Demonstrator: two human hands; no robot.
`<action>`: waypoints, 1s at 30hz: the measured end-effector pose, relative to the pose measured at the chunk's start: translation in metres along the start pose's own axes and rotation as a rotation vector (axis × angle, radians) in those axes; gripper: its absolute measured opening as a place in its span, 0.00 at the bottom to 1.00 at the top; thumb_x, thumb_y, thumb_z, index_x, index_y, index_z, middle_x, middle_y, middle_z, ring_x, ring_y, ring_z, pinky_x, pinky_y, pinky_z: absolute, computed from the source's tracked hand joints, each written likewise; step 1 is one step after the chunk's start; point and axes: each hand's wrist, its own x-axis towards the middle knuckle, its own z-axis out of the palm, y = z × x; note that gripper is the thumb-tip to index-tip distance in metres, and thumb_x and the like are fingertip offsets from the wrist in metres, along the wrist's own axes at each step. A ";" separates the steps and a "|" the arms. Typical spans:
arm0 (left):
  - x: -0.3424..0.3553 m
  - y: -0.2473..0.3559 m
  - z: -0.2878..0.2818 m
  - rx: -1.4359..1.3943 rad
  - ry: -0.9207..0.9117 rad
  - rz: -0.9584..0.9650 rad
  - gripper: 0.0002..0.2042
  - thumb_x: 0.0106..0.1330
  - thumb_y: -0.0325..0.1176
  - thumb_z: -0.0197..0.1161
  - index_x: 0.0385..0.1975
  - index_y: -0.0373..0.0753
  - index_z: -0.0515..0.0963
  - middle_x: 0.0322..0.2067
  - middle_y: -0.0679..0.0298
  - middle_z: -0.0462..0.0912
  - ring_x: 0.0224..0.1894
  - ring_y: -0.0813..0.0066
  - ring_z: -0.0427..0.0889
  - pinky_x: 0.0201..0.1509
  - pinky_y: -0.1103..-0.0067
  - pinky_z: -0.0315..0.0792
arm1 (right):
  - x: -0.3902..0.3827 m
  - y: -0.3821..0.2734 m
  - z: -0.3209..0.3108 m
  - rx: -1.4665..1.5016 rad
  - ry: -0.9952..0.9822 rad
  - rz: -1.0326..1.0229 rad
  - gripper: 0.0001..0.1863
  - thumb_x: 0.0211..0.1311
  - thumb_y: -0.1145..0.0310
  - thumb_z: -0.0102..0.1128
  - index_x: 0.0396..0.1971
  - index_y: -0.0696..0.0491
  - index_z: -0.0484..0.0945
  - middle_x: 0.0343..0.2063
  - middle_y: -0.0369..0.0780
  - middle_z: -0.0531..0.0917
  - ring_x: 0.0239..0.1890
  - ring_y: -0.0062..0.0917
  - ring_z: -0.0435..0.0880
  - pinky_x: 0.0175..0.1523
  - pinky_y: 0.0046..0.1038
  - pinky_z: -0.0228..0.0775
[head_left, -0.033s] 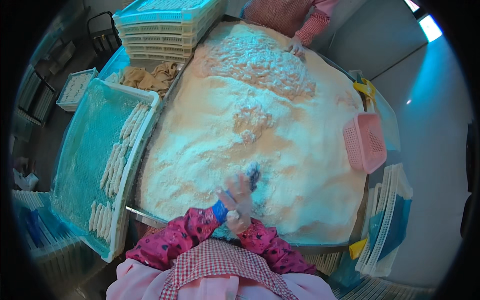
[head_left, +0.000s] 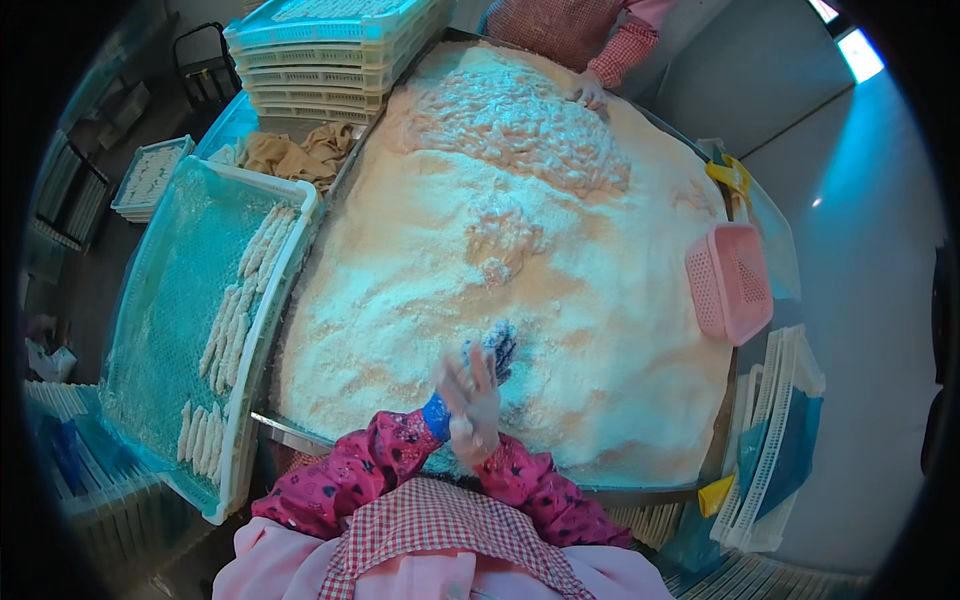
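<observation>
My right hand, pale with powder, reaches up and left above the near part of the powder bed, its fingers stretched out and apart. It crosses in front of my left hand, of which mainly a blue cuff shows at the wrist. Just beyond the right fingertips is a dark blue, powder-dusted textured shape. It may be the gloved end of my left hand; I cannot tell. The left fingers are mostly hidden. Around both hands spreads white, flour-like powder on a large table, with a small lumpy heap farther off.
On the left, a white-rimmed tray lined with green net holds several rows of coated strips. Stacked trays and brown cloth lie beyond. A pink basket sits right. Another person's hand touches pale strips at the far end.
My right hand has shifted slightly, and its fingers now look straighter and more spread. More of the dark blue shape shows beyond them.
</observation>
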 end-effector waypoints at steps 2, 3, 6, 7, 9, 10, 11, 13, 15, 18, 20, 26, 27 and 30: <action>0.009 -0.008 -0.011 0.037 0.000 0.094 0.26 0.69 0.47 0.41 0.63 0.40 0.53 0.63 0.61 0.55 0.64 0.72 0.54 0.66 0.75 0.48 | -0.001 -0.009 -0.005 0.021 -0.023 0.034 0.26 0.62 0.57 0.37 0.60 0.50 0.61 0.64 0.48 0.52 0.67 0.44 0.44 0.67 0.43 0.31; 0.016 -0.015 -0.019 0.087 -0.016 0.183 0.26 0.69 0.47 0.41 0.63 0.40 0.52 0.63 0.60 0.54 0.64 0.71 0.53 0.67 0.74 0.47 | 0.000 -0.010 -0.005 0.033 -0.027 0.042 0.26 0.63 0.58 0.37 0.60 0.51 0.60 0.64 0.48 0.51 0.67 0.45 0.44 0.67 0.42 0.31; 0.035 -0.031 -0.048 0.354 -0.025 0.601 0.28 0.67 0.47 0.45 0.63 0.39 0.51 0.61 0.60 0.56 0.62 0.66 0.55 0.65 0.72 0.49 | -0.005 -0.040 0.008 0.861 -0.153 -0.032 0.28 0.63 0.61 0.37 0.62 0.54 0.54 0.63 0.51 0.52 0.66 0.43 0.47 0.66 0.41 0.37; 0.037 -0.015 -0.043 0.402 0.031 0.694 0.28 0.66 0.49 0.45 0.62 0.39 0.54 0.58 0.59 0.61 0.60 0.64 0.60 0.63 0.70 0.54 | -0.002 -0.056 0.006 1.117 -0.159 -0.091 0.28 0.64 0.62 0.38 0.63 0.54 0.53 0.62 0.51 0.54 0.66 0.42 0.49 0.66 0.41 0.39; 0.007 0.050 -0.032 -0.181 0.064 0.270 0.28 0.65 0.52 0.44 0.59 0.40 0.59 0.53 0.58 0.68 0.54 0.64 0.69 0.57 0.69 0.62 | -0.001 -0.049 0.006 0.924 -0.188 0.263 0.26 0.60 0.63 0.49 0.57 0.56 0.61 0.55 0.50 0.64 0.59 0.40 0.61 0.61 0.38 0.52; -0.002 0.060 -0.037 -0.127 0.140 0.306 0.27 0.65 0.50 0.45 0.60 0.40 0.59 0.52 0.59 0.69 0.53 0.65 0.69 0.55 0.70 0.63 | -0.004 -0.017 0.005 0.616 -0.280 0.242 0.25 0.58 0.64 0.52 0.55 0.55 0.63 0.53 0.49 0.66 0.57 0.40 0.64 0.59 0.37 0.55; -0.007 0.068 -0.042 -0.066 0.212 0.335 0.27 0.65 0.48 0.47 0.60 0.39 0.58 0.52 0.60 0.69 0.52 0.66 0.70 0.54 0.70 0.63 | -0.007 0.006 0.006 0.305 -0.357 0.226 0.24 0.56 0.65 0.55 0.53 0.55 0.65 0.51 0.48 0.68 0.55 0.39 0.66 0.57 0.36 0.58; -0.016 0.078 -0.044 0.095 0.299 0.389 0.26 0.65 0.44 0.50 0.60 0.39 0.58 0.50 0.61 0.71 0.49 0.69 0.71 0.51 0.72 0.65 | -0.032 0.002 0.003 0.201 -0.552 -0.230 0.21 0.51 0.67 0.58 0.47 0.54 0.70 0.45 0.46 0.73 0.49 0.39 0.71 0.53 0.35 0.63; -0.027 0.089 -0.041 0.308 0.301 0.431 0.25 0.64 0.40 0.54 0.59 0.39 0.59 0.48 0.63 0.72 0.46 0.72 0.72 0.48 0.75 0.66 | -0.040 -0.010 -0.005 0.206 -0.753 -0.600 0.21 0.49 0.69 0.57 0.46 0.54 0.71 0.44 0.46 0.74 0.47 0.38 0.72 0.53 0.35 0.63; -0.036 0.091 -0.056 0.356 0.278 0.329 0.25 0.63 0.33 0.54 0.59 0.37 0.59 0.45 0.63 0.74 0.33 0.80 0.74 0.36 0.84 0.70 | -0.046 0.049 -0.023 0.061 -0.363 0.004 0.18 0.50 0.75 0.53 0.44 0.53 0.73 0.41 0.42 0.77 0.47 0.32 0.75 0.53 0.31 0.65; -0.028 0.085 -0.052 0.312 0.223 0.301 0.23 0.65 0.36 0.51 0.59 0.37 0.59 0.44 0.61 0.75 0.22 0.86 0.71 0.22 0.90 0.68 | -0.039 0.072 -0.032 0.626 -0.165 0.548 0.16 0.53 0.76 0.51 0.44 0.54 0.74 0.43 0.41 0.77 0.46 0.27 0.75 0.53 0.27 0.65; -0.019 0.077 -0.037 0.175 0.124 0.173 0.24 0.68 0.47 0.42 0.59 0.40 0.59 0.46 0.60 0.74 0.16 0.87 0.67 0.17 0.92 0.65 | -0.043 0.080 -0.053 0.450 -0.416 0.515 0.16 0.57 0.74 0.54 0.47 0.55 0.74 0.43 0.37 0.78 0.46 0.21 0.75 0.52 0.24 0.64; -0.020 0.076 -0.042 0.152 0.127 0.155 0.24 0.68 0.48 0.42 0.59 0.40 0.59 0.47 0.61 0.74 0.15 0.87 0.67 0.18 0.92 0.66 | -0.042 0.074 -0.055 0.441 -0.421 0.547 0.16 0.57 0.75 0.54 0.47 0.55 0.74 0.42 0.37 0.78 0.46 0.21 0.75 0.52 0.24 0.65; -0.024 0.076 -0.049 -0.081 0.030 0.117 0.25 0.68 0.50 0.42 0.59 0.42 0.59 0.48 0.64 0.73 0.17 0.87 0.67 0.19 0.91 0.67 | -0.026 0.063 -0.063 0.052 -0.448 0.167 0.16 0.52 0.76 0.56 0.44 0.53 0.76 0.40 0.40 0.79 0.44 0.27 0.77 0.49 0.26 0.67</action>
